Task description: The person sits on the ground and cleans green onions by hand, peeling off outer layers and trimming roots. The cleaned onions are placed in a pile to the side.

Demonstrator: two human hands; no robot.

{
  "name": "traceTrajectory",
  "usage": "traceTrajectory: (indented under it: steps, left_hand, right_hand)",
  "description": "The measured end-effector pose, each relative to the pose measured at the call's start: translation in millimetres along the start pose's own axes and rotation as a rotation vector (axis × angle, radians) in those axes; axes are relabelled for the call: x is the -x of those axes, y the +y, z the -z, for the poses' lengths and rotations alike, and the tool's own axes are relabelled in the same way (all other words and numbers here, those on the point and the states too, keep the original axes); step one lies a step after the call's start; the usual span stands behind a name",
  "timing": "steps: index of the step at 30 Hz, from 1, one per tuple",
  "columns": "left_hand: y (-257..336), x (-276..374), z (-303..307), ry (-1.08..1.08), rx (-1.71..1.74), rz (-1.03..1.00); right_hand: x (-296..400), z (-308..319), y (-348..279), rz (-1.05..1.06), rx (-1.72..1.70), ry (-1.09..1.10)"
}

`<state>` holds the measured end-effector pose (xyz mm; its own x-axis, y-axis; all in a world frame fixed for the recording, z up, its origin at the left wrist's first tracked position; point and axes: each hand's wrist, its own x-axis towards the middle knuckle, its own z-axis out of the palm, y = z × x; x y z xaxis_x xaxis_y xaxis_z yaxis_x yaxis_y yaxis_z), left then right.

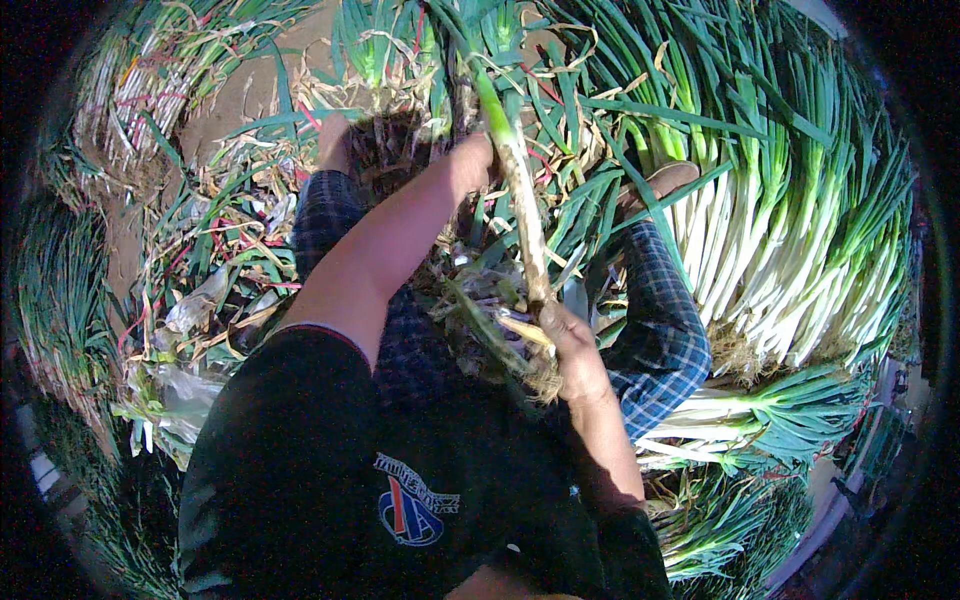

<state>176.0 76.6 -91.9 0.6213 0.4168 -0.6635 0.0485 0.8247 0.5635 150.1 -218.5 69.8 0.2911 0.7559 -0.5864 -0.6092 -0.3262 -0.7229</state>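
Observation:
My right hand (576,349) is closed around the lower shaft of a long green onion (525,210), just above its roots. The stalk has soil-stained outer skin and rises away from me to dark green leaves. A loose yellowish strip of skin hangs beside my fingers. My left hand (472,161) is beside the stalk's upper part, near where white turns to green; its fingers are partly hidden, so I cannot tell whether it grips the stalk. Peeled skins and leaf scraps (480,277) lie between my legs.
Many clean white-stemmed green onions (739,247) are piled at the right, with another bundle (712,427) below them. Untrimmed bundles (142,97) lie at the upper left and farther left (60,300). Leaf waste, red ties and clear plastic (180,397) cover ground beside my left leg.

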Motion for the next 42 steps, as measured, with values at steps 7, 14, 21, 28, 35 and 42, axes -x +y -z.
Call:
traceTrajectory:
  steps: [7, 14, 21, 28, 35, 42]
  left_hand:
    - [-59, 135, -9, -0.611, -1.818, 0.328]
    - [-54, 48, 89, -0.531, -2.561, -0.546]
    - [63, -27, 52, 0.061, -0.059, -0.257]
    - [58, -69, 64, 0.404, -0.317, -0.356]
    - [57, -24, 24, 0.54, -0.967, -0.904]
    - [122, 73, -2, 0.654, -2.062, -1.012]
  right_hand:
    - [-49, 23, -15, 0.069, 0.08, 0.088]
    - [-50, 7, -34, 0.068, 0.174, 0.057]
    - [-1, 3, -6, 0.208, 0.778, -0.004]
    - [13, 13, 13, 0.124, 1.314, 0.213]
    - [-8, 28, 29, 0.148, 0.996, 0.161]
    - [-51, 46, 21, 0.076, 0.855, 0.297]
